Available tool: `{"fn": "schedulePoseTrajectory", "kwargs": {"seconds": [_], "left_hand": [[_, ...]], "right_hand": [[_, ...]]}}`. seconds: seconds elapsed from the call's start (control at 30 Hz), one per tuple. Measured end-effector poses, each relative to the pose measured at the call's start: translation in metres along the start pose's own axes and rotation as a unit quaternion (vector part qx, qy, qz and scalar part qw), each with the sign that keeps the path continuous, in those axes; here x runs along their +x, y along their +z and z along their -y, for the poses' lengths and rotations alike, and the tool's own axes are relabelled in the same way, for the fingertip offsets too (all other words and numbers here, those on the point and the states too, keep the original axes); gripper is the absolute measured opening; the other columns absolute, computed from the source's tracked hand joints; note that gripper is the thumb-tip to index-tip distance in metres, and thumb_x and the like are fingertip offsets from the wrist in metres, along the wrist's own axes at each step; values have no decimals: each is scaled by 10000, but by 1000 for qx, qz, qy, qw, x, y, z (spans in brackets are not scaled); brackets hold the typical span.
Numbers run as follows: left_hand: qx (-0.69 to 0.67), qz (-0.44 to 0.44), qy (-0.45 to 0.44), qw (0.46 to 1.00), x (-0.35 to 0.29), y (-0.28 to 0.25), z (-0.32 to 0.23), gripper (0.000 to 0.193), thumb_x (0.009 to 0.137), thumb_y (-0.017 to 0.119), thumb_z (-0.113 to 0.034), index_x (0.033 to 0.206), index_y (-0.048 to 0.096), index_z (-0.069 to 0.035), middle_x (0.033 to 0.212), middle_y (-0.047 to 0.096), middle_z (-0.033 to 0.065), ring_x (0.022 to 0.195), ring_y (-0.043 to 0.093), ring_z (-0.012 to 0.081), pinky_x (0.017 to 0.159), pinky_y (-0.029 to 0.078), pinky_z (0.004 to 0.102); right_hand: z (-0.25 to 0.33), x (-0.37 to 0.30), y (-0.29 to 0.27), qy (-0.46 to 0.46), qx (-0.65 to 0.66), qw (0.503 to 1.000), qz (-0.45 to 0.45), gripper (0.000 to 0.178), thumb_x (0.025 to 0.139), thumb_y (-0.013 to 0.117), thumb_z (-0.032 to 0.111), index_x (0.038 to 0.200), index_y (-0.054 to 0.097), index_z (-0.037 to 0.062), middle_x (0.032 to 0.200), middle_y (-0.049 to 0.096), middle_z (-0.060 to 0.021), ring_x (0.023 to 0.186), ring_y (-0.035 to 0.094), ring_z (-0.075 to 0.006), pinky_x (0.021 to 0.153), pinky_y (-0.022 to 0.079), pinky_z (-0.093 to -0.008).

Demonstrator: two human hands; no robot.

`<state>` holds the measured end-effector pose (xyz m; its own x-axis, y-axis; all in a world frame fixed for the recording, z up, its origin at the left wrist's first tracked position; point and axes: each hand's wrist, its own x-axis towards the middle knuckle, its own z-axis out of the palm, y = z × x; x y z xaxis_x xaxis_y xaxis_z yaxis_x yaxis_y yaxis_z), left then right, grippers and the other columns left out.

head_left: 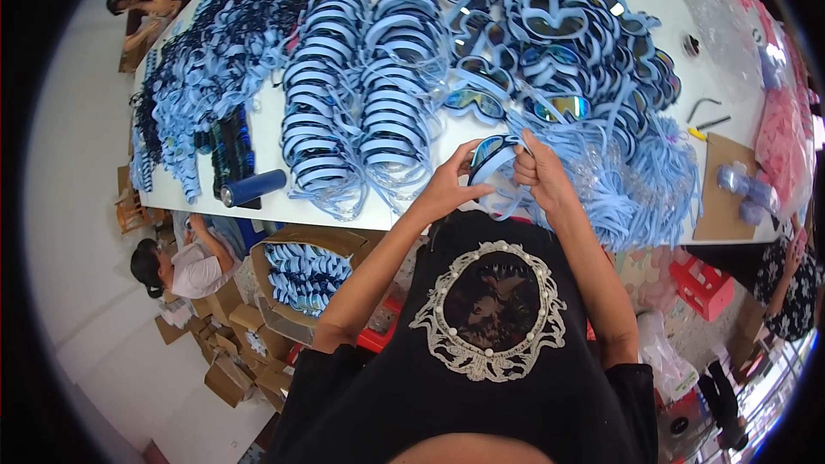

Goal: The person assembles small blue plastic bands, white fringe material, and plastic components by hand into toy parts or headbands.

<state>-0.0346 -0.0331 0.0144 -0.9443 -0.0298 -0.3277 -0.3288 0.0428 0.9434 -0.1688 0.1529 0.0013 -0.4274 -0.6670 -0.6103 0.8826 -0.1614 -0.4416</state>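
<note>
Just past the table's near edge, I hold a pair of light-blue swim goggles [490, 174] with dark trim and a shiny lens. My left hand [449, 187] grips one end, thumb and fingers on opposite sides of the frame. The fingers of my right hand [541, 174] are curled at the other end, where the strap attaches. Beyond my hands lies another pair of goggles [475, 103] with mirrored lenses. A heap of pale-blue straps [636, 185] spreads on the table to the right of my right hand. Left of my hands stand two neat rows of nested goggles [322, 112].
A large pile of loose goggles [593, 43] fills the back right of the white table [722, 51]. Tangled blue and black straps [215, 60] cover the left, near a blue bottle [254, 187]. Below stands a carton [301, 245] of goggles. Other people sit left and right.
</note>
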Motion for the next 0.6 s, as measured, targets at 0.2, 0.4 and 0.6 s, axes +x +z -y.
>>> {"fn": "schedulePoseTrajectory", "kwargs": {"seconds": [0.2,0.4,0.6], "left_hand": [[119,-74,1,990,42,-101,0,598,866,817,-267,1375,617,-24,1258,689,114,1090,643,192,976,496,311],[316,-77,72,943,129,-241,-3,520,870,805,-313,1297,687,-41,1267,699,181,1169,659,268,1023,482,352],[499,-222,139,826,164,-280,4,390,934,723,-320,1253,708,-97,1161,666,173,1053,655,359,926,510,411]], "right_hand": [[-12,35,17,-58,-46,997,-22,322,1056,590,298,1110,647,-14,739,490,28,659,438,-79,628,406,-252],[-25,29,-11,-170,-362,916,-47,241,1019,599,166,1214,679,51,943,687,-39,784,612,-107,763,516,-268],[-24,-14,-56,-124,-339,927,-97,196,1023,579,127,1129,722,44,808,665,-24,690,587,-78,639,497,-231]]}}
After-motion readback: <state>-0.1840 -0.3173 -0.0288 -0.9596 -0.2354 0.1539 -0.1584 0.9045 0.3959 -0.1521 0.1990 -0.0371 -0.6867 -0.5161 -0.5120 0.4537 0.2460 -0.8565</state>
